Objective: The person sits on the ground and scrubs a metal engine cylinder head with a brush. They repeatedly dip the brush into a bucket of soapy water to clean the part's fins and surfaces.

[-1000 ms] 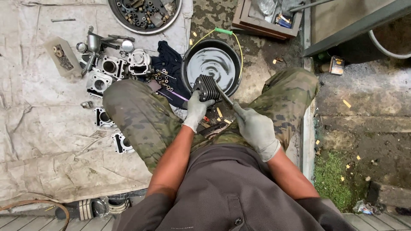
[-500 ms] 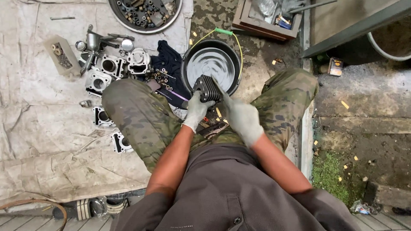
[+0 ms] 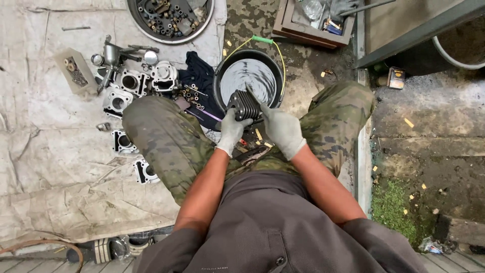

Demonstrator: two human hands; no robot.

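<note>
I sit with my knees apart in camouflage trousers. My gloved left hand grips the near side of a dark finned engine cylinder, held just over the rim of a black basin of grey liquid. My gloved right hand is closed around a thin tool whose tip rests against the top of the cylinder. The tool's handle is hidden inside the glove.
Several metal engine parts lie on a pale cloth at left. A round tray of small parts and a wooden box sit at the top. A dark rag lies beside the basin. A concrete edge runs at right.
My right hand has moved up and leftward from my right thigh to the cylinder, bringing the tool against it. The left hand and cylinder have stayed nearly still.
</note>
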